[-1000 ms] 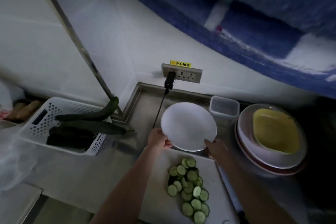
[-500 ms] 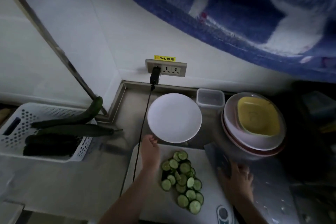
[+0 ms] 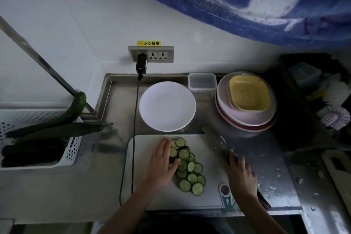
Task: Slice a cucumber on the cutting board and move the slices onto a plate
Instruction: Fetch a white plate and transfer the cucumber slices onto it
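Several round cucumber slices (image 3: pixel 190 169) lie in a loose heap on the white cutting board (image 3: pixel 209 194). My left hand (image 3: pixel 161 161) rests flat against the left side of the heap, fingers straight and touching the slices. My right hand (image 3: pixel 240 175) grips the handle of a knife (image 3: pixel 216 139) at the board's right edge. Its blade points up and left toward the plate. The white plate (image 3: pixel 167 106) stands bare just behind the board.
A white basket (image 3: pixel 73 150) with whole cucumbers (image 3: pixel 57 131) sits at the left. A black cable (image 3: pixel 135 119) runs from the wall socket (image 3: pixel 152 54) past the board's left edge. A clear tub (image 3: pixel 202 81) and stacked dishes (image 3: pixel 247 118) stand right of the plate.
Both hands left the plate's rim. My left hand came down onto the slices. My right hand went to the right and took hold of the knife.
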A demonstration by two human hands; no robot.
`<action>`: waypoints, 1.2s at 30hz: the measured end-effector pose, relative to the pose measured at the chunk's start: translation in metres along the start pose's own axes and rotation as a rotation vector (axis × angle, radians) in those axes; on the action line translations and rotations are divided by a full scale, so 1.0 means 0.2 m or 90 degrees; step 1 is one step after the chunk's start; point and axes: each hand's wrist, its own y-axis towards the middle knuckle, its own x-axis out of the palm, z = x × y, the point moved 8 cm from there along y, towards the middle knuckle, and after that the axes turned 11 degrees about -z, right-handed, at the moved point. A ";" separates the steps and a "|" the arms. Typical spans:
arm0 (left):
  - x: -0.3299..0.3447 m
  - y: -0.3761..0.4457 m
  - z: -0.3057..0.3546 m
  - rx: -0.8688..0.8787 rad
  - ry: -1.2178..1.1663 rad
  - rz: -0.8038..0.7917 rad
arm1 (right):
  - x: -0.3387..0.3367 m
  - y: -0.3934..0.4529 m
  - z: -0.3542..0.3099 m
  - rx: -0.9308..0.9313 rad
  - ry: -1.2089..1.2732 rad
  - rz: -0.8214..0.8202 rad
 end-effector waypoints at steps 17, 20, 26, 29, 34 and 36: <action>0.04 0.08 0.12 0.140 0.017 -0.039 | 0.14 -0.29 0.03 0.152 0.443 0.038; 0.03 0.06 0.14 0.168 0.033 -0.016 | 0.19 -0.33 0.08 0.192 0.494 0.035; 0.15 -0.06 0.30 0.371 0.287 -0.121 | 0.21 -0.37 0.07 0.195 0.501 0.031; 0.22 -0.06 0.30 0.376 0.344 -0.158 | 0.26 -0.39 0.00 0.199 0.512 -0.001; 0.22 0.00 0.33 0.288 0.304 -0.135 | 0.34 -0.43 -0.02 0.239 0.533 0.004; 0.20 0.03 0.34 0.217 0.267 -0.142 | 0.35 -0.45 -0.04 0.250 0.552 0.002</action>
